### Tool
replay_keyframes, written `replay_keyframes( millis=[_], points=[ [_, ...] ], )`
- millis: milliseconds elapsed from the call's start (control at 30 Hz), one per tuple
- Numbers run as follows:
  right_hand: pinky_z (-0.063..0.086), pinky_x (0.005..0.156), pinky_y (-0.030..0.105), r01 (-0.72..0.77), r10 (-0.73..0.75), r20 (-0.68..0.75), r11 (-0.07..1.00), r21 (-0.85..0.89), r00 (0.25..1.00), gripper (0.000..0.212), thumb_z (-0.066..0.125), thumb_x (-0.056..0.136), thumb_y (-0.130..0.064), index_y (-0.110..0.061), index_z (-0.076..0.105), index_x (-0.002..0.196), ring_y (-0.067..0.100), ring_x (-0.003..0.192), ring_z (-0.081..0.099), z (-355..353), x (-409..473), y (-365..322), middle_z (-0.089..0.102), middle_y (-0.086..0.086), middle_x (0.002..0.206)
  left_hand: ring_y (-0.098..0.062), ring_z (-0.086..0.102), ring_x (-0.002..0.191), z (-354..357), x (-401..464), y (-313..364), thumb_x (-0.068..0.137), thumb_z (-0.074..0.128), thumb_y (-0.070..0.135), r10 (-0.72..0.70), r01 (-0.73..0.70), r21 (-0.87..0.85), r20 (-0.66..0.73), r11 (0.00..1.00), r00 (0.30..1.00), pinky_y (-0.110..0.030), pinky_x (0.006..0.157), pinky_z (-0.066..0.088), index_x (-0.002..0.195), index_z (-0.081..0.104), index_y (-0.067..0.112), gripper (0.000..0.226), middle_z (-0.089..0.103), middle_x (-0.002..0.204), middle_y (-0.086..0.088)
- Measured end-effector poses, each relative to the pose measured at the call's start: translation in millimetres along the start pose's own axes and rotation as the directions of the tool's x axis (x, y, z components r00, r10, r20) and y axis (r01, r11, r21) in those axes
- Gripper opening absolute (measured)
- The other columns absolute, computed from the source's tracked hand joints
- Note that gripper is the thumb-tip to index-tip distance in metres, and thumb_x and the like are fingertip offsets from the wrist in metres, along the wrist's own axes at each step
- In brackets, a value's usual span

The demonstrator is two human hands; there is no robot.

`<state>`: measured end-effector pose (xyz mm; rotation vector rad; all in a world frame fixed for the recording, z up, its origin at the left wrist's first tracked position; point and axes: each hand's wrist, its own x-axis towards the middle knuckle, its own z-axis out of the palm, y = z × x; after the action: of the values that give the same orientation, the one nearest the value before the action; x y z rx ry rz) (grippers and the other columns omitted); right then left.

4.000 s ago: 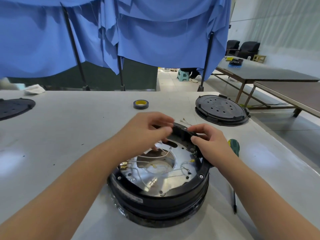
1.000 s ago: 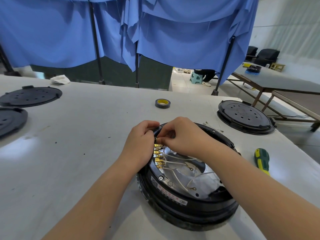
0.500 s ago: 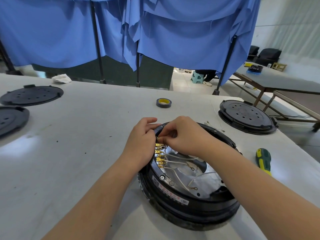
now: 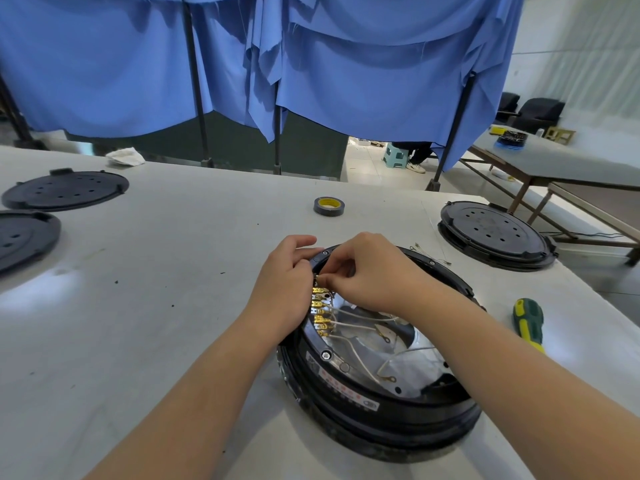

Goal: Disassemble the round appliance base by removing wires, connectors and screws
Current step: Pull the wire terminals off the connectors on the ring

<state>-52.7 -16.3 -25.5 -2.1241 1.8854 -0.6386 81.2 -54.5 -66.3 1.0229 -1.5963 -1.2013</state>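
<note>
surface: grey table [image 4: 156, 306] | backdrop: blue curtains [image 4: 346, 81] | right: second table [image 4: 571, 164]

Round black appliance base [image 4: 381, 407] flat on table, open top, brass connectors [image 4: 320, 311] along left rim, white wires [image 4: 353, 327] across silver plate

Red print on the base label [image 4: 341, 388] is unreadable.
</note>
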Motion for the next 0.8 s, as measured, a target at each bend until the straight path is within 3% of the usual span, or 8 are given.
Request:
replay_keyframes(
  millis=[133, 300, 433, 600, 800],
  points=[
    [0.042, 0.057, 0.019, 0.009, -0.009, 0.011, 1.000, 0.001, 1.000, 0.009, 0.069, 0.085, -0.024, -0.021, 0.077, 0.087, 0.006, 0.062, 0.058, 0.9, -0.3, -0.8, 0.066, -0.010, 0.068, -0.013, 0.063, 0.104, -0.2, 0.3, -0.5, 0.094, 0.036, -0.002, -0.003, 0.003, 0.007, 0.000, 1.000, 1.000, -0.030, 0.090, 0.051, 0.115, 0.053, 0.025, 0.039, 0.066, 0.115, 0.003],
    [0.045, 0.060, 0.021, 0.001, -0.002, 0.027, 0.999, 0.041, 1.000, 0.008, 0.070, 0.085, -0.023, -0.021, 0.077, 0.087, 0.008, 0.065, 0.060, 0.4, 0.7, 0.8, 0.070, -0.008, 0.072, -0.010, 0.062, 0.105, 0.4, 1.3, -0.6, 0.094, 0.036, -0.002, 0.000, 0.000, 0.005, 0.001, 1.000, 1.000, -0.024, 0.087, 0.049, 0.114, 0.055, 0.025, 0.038, 0.065, 0.114, 0.003],
    [0.042, 0.056, 0.015, -0.034, 0.031, 0.047, 0.998, 0.060, 0.998, 0.011, 0.072, 0.083, -0.020, -0.026, 0.072, 0.075, 0.003, 0.059, 0.060, -2.4, 0.8, 4.6, 0.068, -0.011, 0.066, -0.011, 0.060, 0.108, 1.0, 2.1, -1.6, 0.093, 0.038, -0.002, 0.002, -0.002, 0.019, -0.009, 1.000, 1.000, -0.023, 0.088, 0.047, 0.112, 0.057, 0.023, 0.037, 0.064, 0.112, 0.005],
    [0.040, 0.048, 0.006, -0.077, 0.070, 0.038, 0.973, 0.218, 0.997, 0.016, 0.070, 0.085, -0.018, -0.028, 0.068, 0.072, -0.006, 0.052, 0.056, -7.6, -3.4, 8.0, 0.065, -0.012, 0.063, -0.015, 0.060, 0.108, 1.3, 3.0, -1.9, 0.092, 0.039, -0.001, 0.013, -0.011, 0.068, -0.029, 0.998, 0.999, -0.031, 0.095, 0.048, 0.112, 0.062, 0.019, 0.036, 0.066, 0.112, 0.000],
    [0.040, 0.052, 0.011, -0.064, 0.043, 0.071, 0.942, 0.329, 0.997, 0.017, 0.061, 0.087, -0.010, -0.025, 0.068, 0.082, -0.002, 0.049, 0.047, -6.9, -3.3, 6.3, 0.056, -0.014, 0.056, -0.014, 0.064, 0.097, 0.0, 1.5, -0.8, 0.090, 0.040, -0.001, 0.020, -0.018, 0.077, -0.018, 0.997, 1.000, -0.029, 0.084, 0.050, 0.105, 0.068, 0.017, 0.035, 0.069, 0.099, 0.002]
  ],
)
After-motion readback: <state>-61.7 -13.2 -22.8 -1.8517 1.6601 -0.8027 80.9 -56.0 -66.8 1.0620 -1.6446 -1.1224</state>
